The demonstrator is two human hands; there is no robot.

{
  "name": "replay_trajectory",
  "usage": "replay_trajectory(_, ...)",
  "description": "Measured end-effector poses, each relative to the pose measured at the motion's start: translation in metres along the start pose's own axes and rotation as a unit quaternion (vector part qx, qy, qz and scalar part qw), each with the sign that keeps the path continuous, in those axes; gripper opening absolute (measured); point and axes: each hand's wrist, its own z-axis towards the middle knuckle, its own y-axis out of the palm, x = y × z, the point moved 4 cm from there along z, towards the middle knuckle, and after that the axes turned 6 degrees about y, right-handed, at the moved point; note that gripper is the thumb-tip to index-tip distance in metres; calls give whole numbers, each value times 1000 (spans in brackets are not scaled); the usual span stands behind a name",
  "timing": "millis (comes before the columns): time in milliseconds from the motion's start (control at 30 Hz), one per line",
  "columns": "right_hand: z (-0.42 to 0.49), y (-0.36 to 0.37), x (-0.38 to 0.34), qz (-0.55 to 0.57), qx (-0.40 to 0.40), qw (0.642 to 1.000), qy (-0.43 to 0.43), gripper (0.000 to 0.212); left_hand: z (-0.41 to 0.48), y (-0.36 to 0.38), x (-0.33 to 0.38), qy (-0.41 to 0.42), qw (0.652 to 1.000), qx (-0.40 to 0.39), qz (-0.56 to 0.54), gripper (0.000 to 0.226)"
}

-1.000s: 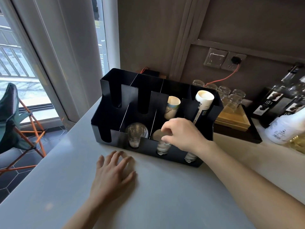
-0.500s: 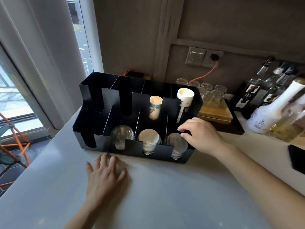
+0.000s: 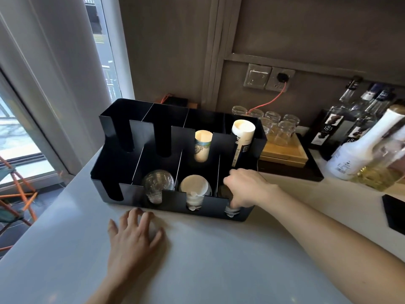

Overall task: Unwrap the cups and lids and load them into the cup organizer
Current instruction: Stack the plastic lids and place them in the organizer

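The black cup organizer (image 3: 114,172) stands on the pale worktop (image 3: 219,260), near the wall. Its front row holds three stacks lying on their sides: clear domed lids (image 3: 158,185) in the second compartment from the left, white lids (image 3: 194,189) in the next one, and a third stack (image 3: 230,210) in the rightmost one, mostly hidden by a hand. The front-left compartment holds nothing that can be seen. In the back row, a stack of printed paper cups (image 3: 203,145) stands upright in the third slot, and a taller white paper cup stack (image 3: 242,137) leans slightly in the rightmost slot.

The right hand (image 3: 247,187) reaches over the front wall into the rightmost front compartment. Its fingers (image 3: 235,175) curl down around the stack there, with the thumb low at the slot; whether the grip is actually clamped on the stack cannot be told. The left hand (image 3: 133,240) lies flat on the worktop just in front of the organizer, fingers spread, its grip apart and holding nothing.

Behind and to the right of the organizer, upturned drinking glasses (image 3: 282,130) sit on a wooden tray (image 3: 285,154). Bottles (image 3: 359,150) crowd the right edge. An orange cable (image 3: 268,103) runs from a wall socket (image 3: 281,77). A window (image 3: 17,132) is at the left.
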Motion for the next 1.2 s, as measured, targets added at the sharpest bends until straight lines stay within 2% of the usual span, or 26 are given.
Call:
replay_trajectory(233, 11, 8, 4, 63, 19, 997, -28, 37, 0, 3, -1, -2, 1000, 3, 4, 42)
replay_trajectory(533, 9, 11, 8, 68, -2, 997, -48, 28, 0, 5, -3, 1, 1000, 14, 8, 38)
replay_trajectory(867, 13, 5, 13, 78, -21, 996, -28, 38, 0, 5, -3, -1, 1000, 23, 7, 36)
replay_trajectory(1100, 13, 8, 11, 63, -7, 997, -35, 30, 0, 4, -3, 0, 999, 35, 2, 37)
replay_trajectory(1200, 12, 11, 11, 87, -1, 996, -21, 41, 0, 5, -3, 1, 999, 39, 0, 37)
